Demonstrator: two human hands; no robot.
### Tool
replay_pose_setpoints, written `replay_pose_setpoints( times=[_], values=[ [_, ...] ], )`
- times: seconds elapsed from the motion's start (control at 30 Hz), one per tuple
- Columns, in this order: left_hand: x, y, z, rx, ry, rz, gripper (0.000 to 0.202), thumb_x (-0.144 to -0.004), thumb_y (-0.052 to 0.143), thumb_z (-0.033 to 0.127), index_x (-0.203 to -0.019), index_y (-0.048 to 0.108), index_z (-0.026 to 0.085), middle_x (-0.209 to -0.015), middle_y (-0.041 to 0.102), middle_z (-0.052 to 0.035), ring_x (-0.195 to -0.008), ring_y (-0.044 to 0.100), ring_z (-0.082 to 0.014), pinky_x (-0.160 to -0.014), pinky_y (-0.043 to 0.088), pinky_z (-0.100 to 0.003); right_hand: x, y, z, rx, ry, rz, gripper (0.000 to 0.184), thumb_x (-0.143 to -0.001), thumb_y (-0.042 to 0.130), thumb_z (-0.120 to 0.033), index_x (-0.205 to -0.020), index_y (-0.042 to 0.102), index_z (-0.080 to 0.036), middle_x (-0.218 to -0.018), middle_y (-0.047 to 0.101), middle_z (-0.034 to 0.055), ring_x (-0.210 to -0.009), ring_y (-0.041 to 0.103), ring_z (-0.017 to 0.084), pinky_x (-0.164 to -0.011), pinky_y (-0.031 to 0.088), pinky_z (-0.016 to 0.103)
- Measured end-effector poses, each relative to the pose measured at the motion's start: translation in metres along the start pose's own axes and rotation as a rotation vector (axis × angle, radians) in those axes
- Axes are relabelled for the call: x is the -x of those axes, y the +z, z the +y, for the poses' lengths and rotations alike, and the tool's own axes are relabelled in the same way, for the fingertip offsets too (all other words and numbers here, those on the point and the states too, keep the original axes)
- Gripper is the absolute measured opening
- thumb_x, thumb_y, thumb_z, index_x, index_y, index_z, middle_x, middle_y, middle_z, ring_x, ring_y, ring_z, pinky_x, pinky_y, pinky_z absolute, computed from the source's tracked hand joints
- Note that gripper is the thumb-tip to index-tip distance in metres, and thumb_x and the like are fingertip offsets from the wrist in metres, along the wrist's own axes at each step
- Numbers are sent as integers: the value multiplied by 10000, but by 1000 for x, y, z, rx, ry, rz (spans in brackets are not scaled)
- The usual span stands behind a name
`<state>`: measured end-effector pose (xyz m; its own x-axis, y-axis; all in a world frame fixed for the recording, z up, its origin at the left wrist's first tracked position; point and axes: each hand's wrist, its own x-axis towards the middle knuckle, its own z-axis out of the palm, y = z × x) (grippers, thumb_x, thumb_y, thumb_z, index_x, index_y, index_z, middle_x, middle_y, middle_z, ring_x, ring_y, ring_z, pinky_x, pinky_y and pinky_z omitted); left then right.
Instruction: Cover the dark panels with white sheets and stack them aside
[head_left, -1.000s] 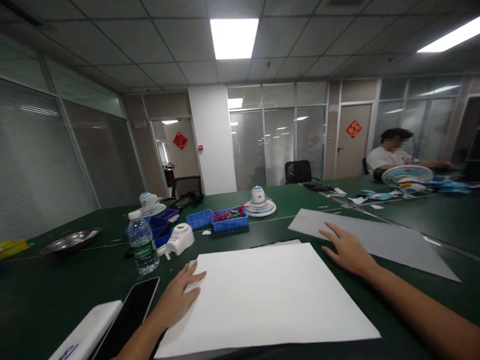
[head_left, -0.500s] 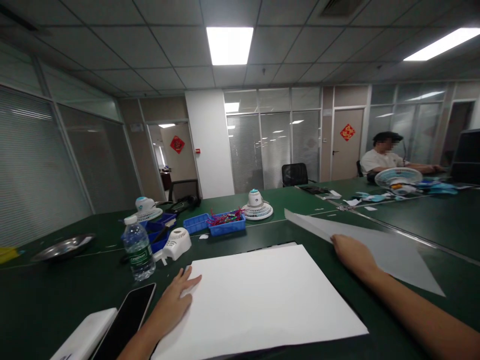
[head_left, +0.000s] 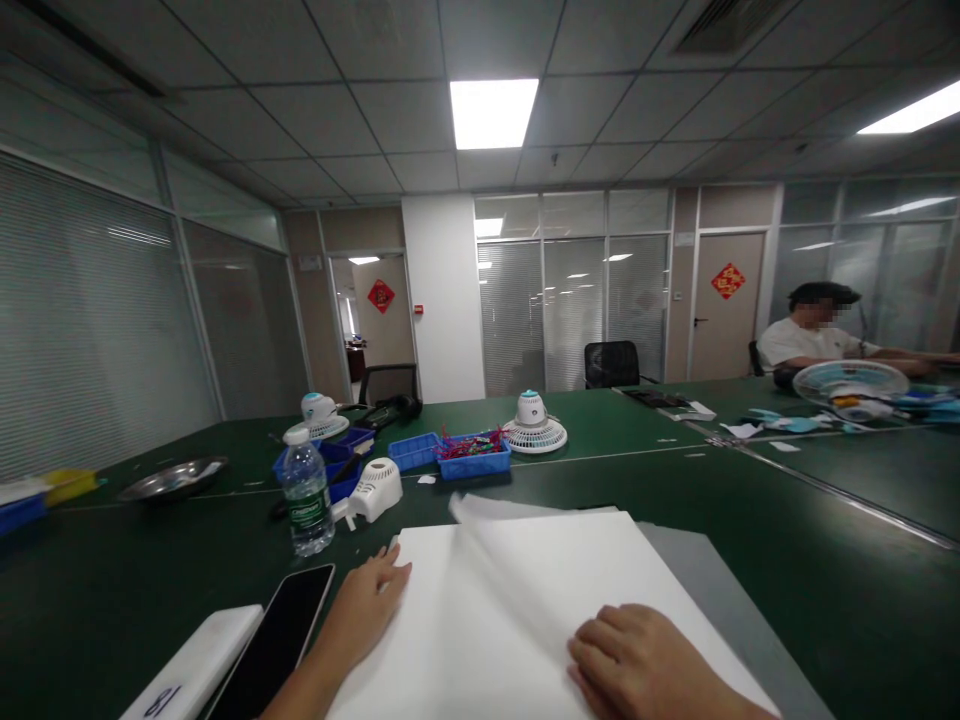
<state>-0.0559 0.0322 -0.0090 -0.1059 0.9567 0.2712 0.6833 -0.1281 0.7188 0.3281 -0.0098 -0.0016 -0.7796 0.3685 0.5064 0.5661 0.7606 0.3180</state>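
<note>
Head view: translucent sheet point(head_left: 711, 588) over white paper point(head_left: 435, 610)

Right hand point(head_left: 637, 655) curled over white paper point(head_left: 480, 620)

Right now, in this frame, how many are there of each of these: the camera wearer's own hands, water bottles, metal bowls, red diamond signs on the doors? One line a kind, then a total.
Own hands, left hand and right hand: 2
Water bottle: 1
Metal bowl: 1
Red signs, left sign and right sign: 2
Total: 6
</note>
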Motion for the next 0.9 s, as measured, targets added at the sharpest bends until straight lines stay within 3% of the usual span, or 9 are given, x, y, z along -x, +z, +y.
replay_pose_setpoints(
  times=[0.1, 0.2, 0.3, 0.4, 0.53, 0.7, 0.9],
  values=[
    [-3, -1, -10, 93, -52, 37, 611, -868, 492, 669, -993, 803, 158, -1285, 710, -149, -1336, 561, -352, -1208, 307, -526, -4, 7, -13, -47, -114, 23, 183, -977, 523, -331, -842, 577, -220, -733, 657, -11, -629, 589, 152, -536, 317, 311],
    [-6, -2, -17, 125, -76, 38, 649, -919, 404, 651, -1070, 781, 145, -1264, 727, -139, -1313, 587, -326, -1208, 310, -510, -5, 8, -9, -136, -142, 20, 185, -1019, 495, -370, -961, 606, -233, -866, 706, -15, -746, 631, 138, -596, 371, 295],
    [-8, 0, -17, 70, -30, 43, 526, -824, 592, 561, -1115, 767, 160, -1330, 691, -116, -1314, 588, -320, -1199, 344, -478, -5, 5, -3, -223, -160, 9, 225, -1048, 438, -376, -1055, 621, -247, -995, 731, -3, -856, 653, 140, -690, 423, 292],
    [-7, 1, -13, 1, -3, 72, 502, -706, 694, 426, -1132, 763, 170, -1357, 676, -111, -1309, 593, -314, -1197, 354, -455, -5, 2, -2, -255, -155, -35, 226, -1022, 494, -402, -1139, 632, -267, -1099, 728, 19, -922, 659, 163, -759, 460, 305],
    [-6, 3, -9, -24, 0, 61, 489, -686, 667, 376, -1118, 767, 169, -1376, 662, -120, -1323, 583, -300, -1205, 340, -444, -7, -7, -1, -303, -140, -81, 247, -997, 536, -412, -1181, 645, -290, -1139, 725, 22, -946, 665, 177, -797, 492, 310],
    [-8, 3, -8, -30, 1, 69, 439, -675, 657, 360, -1066, 785, 207, -1362, 678, -87, -1310, 594, -296, -1200, 350, -445, -11, -39, 8, -342, -110, -188, 391, -991, 513, -438, -1349, 576, -294, -1318, 660, 76, -1088, 646, 241, -901, 499, 381],
    [-8, 3, -9, -31, 13, 27, 546, -619, 580, 188, -1134, 761, 210, -1422, 632, -67, -1367, 541, -281, -1231, 297, -466, -12, -48, 14, -398, -71, -296, 359, -985, 510, -403, -1297, 628, -270, -1244, 679, 81, -1055, 633, 247, -878, 486, 393]
  ],
)
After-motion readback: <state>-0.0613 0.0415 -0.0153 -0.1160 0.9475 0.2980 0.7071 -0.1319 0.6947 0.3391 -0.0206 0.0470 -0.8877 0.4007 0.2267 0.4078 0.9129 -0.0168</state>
